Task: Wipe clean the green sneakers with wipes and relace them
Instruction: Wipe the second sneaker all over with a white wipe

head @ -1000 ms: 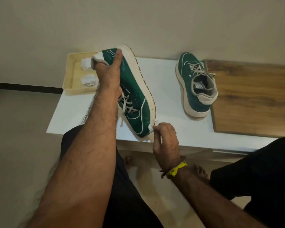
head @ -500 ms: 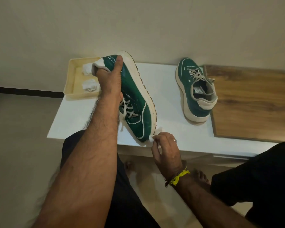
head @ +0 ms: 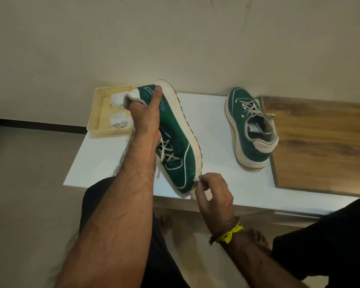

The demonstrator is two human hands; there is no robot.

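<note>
I find the left hand (head: 147,117) gripping the heel of the near green sneaker (head: 176,140), propped on its toe on the white desk (head: 216,125), long axis running far-left to near-right. The right hand (head: 213,194) pinches a small wipe (head: 196,179) against the toe-end sole, directly far-left of its fingertips. I judge remaining sole lies farther along that axis.

White table (head: 216,121), wooden board (head: 320,142) beside.
</note>
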